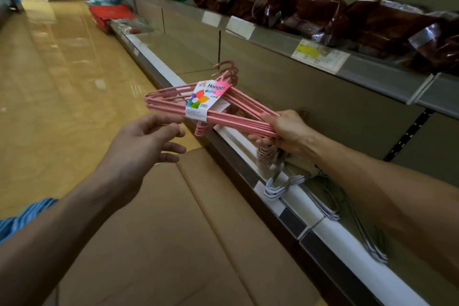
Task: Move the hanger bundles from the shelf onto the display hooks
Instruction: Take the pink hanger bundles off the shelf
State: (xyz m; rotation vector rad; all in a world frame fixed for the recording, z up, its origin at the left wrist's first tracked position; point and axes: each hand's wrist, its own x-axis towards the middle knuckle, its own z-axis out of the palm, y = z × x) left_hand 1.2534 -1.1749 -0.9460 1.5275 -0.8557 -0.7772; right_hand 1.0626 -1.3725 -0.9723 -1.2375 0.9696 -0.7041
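The left hand [146, 141] is held released, fingers loosely spread, just beside the pink hanger bundle [211, 109]. The bundle is raised above the front edge of the lower shelf [323, 228], its right corner grasped by the right hand [288, 131].

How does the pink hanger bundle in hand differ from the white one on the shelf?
The pink wire hanger bundle is lifted clear, gripped at one end by the right hand; the white wire hanger bundle lies on the lower shelf, untouched. Pink shows a colourful paper "Hanger" label; no label is visible on white. The left hand holds neither. Both are bundled wire hangers.
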